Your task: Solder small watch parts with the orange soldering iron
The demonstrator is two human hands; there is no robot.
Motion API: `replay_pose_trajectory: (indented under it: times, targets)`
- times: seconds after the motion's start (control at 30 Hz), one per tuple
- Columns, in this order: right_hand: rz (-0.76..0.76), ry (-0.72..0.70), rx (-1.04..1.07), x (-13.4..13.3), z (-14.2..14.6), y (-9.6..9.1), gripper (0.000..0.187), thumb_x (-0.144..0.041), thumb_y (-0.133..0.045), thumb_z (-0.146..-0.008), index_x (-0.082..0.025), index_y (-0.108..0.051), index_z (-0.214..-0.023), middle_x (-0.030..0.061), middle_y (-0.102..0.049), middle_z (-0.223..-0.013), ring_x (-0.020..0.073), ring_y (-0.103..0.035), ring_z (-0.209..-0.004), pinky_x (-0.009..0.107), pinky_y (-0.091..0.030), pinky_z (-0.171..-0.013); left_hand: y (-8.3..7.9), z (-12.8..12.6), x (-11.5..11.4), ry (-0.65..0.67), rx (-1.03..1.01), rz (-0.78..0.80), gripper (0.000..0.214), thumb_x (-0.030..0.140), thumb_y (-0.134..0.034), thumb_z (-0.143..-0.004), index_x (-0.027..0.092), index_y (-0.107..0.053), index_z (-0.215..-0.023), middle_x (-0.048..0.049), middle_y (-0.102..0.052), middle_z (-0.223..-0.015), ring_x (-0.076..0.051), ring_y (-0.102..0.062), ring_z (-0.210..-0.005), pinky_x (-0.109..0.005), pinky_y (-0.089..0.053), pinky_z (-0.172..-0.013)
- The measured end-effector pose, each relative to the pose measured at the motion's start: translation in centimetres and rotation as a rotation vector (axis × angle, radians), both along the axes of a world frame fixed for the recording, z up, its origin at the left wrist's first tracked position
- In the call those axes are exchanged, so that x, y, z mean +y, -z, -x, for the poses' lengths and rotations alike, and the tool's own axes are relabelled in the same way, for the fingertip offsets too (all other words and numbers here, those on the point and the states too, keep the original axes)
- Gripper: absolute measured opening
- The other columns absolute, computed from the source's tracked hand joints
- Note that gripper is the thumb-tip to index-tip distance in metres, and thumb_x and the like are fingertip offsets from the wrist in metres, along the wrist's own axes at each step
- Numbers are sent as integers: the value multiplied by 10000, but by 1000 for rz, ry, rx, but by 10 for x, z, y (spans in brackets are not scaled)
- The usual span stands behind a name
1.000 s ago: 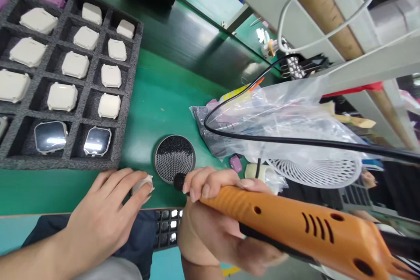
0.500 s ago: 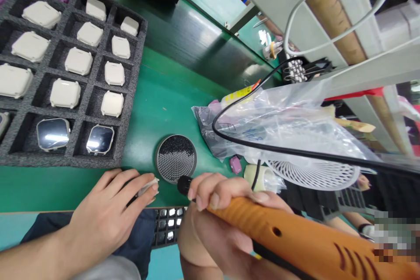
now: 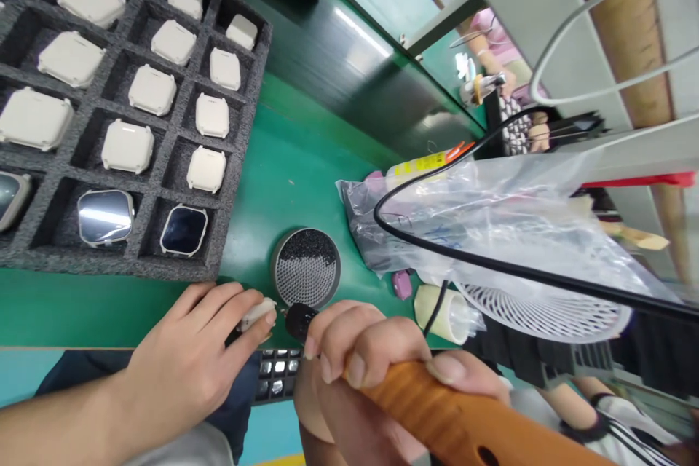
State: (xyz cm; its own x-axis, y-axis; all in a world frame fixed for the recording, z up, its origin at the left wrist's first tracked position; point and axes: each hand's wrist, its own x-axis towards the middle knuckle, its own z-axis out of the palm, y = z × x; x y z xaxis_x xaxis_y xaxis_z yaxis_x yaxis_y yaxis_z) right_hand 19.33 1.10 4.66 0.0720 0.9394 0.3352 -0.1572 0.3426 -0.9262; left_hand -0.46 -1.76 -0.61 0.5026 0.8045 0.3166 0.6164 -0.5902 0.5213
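Note:
My left hand [image 3: 191,353] pinches a small off-white watch case [image 3: 256,314] between fingers and thumb, near the table's front edge. The fingers partly cover it. My right hand [image 3: 376,346] is wrapped round an orange electric screwdriver [image 3: 431,404]. Its black nose points left, with the tip close beside the watch case; I cannot tell if they touch. Just beyond the tip stands a round grey dish [image 3: 274,269] with a studded bottom, and tiny black pieces, perhaps screws, lie heaped along its far side.
A dark foam tray [image 3: 247,138] at left holds several white watch cases, two purple ones and watches with dark screens. Right of the dish lie a clear plastic bag [image 3: 491,211], a purple case [image 3: 402,285] and a tape roll [image 3: 442,313]. A black cable [image 3: 524,273] crosses the bag. Other people sit nearby.
The screwdriver's tip has moved from the dish's near rim leftward to the watch case. My left hand keeps its hold on the case. The whole view has shifted slightly.

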Motion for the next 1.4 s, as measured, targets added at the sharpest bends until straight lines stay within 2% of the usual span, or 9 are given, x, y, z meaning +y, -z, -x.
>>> replay_pose_trajectory:
  times: [0.23,0.33,0.47,0.6,0.7,0.93,1.17,1.3,1.4]
  targets:
    - [-22,-23,-73,-1,-18,10,314,-539,-373,-1049,-415,-588,-1240,-65,-542,-694,165,-561,-475,381,-538,-452,1,0,0,-10,-4,8,360,125,-509,-1029,183,-706,-1325,-120,-678,-1336,-330,-559,-1204,-489,-400,-995]
    - [-49,-20,-92,1,-14,9,279,-555,-425,-1041,-411,-596,-1209,-74,-538,-686,156,-549,-459,356,-525,-431,1,0,0,-10,-6,7,364,125,-505,-1026,181,-704,-1326,-117,-683,-1336,-328,-564,-1207,-492,-402,-1002]
    - [-55,36,-68,3,-4,6,319,-502,-362,-1066,-368,-575,-1262,-67,-538,-706,151,-556,-461,349,-530,-417,2,0,-1,-14,-3,11,366,136,-503,-1027,191,-704,-1328,-107,-691,-1337,-315,-574,-1206,-488,-409,-1007]
    - [-74,-13,-127,2,-8,9,303,-512,-528,-1009,-413,-567,-1293,-82,-519,-687,160,-552,-467,359,-534,-424,3,0,-1,-17,6,9,356,143,-515,-1022,197,-713,-1314,-103,-697,-1330,-308,-592,-1189,-484,-424,-991]
    - [-66,-9,-122,0,-15,11,313,-509,-567,-987,-409,-569,-1283,-79,-536,-702,163,-556,-473,365,-534,-433,3,0,-1,-14,7,15,356,146,-517,-1025,193,-713,-1318,-105,-697,-1334,-314,-590,-1197,-490,-422,-998]
    - [-43,-13,-101,-1,-12,8,291,-506,-398,-1048,-385,-574,-1245,-63,-536,-700,175,-570,-486,379,-540,-442,2,-1,-1,-21,4,5,354,141,-508,-1026,193,-713,-1310,-101,-702,-1323,-313,-584,-1192,-486,-418,-996]
    - [-28,-50,-122,-4,-19,10,273,-532,-521,-1004,-407,-579,-1240,-71,-523,-700,174,-563,-498,387,-543,-468,2,-1,0,-24,10,10,364,145,-512,-1018,209,-712,-1316,-90,-702,-1317,-298,-597,-1178,-474,-431,-991]
    - [-26,-51,-126,-3,-18,6,305,-516,-378,-1057,-402,-588,-1247,-56,-553,-717,179,-595,-518,395,-558,-476,2,0,-1,-14,16,15,353,161,-506,-1038,201,-708,-1324,-98,-692,-1328,-308,-584,-1189,-485,-416,-990]
    - [-26,-51,-109,0,-16,4,299,-503,-392,-1054,-395,-588,-1253,-47,-565,-732,187,-599,-528,407,-564,-470,2,0,0,-15,11,18,348,173,-503,-1047,200,-708,-1327,-101,-691,-1325,-310,-579,-1188,-487,-410,-987]
